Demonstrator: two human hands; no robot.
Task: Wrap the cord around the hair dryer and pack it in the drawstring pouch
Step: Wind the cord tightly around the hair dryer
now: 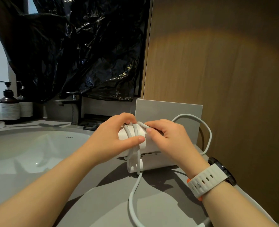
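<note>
A white hair dryer [149,145] is held above the grey counter, its folded handle [134,166] pointing down. The pale cord [207,133] is wound round its barrel in a few turns. One loop arcs out to the right and another length trails down over the counter toward me. My left hand [112,140] grips the barrel from the left, thumb pressing on the wound turns. My right hand [170,136] pinches the cord at the top of the barrel. No drawstring pouch is visible.
A white basin [29,149] lies to the left with a faucet [73,105] behind it. Two dark pump bottles [8,105] stand at far left. A grey box [168,108] stands behind the dryer, against a wooden panel [225,79]. Black plastic sheeting [79,46] hangs behind.
</note>
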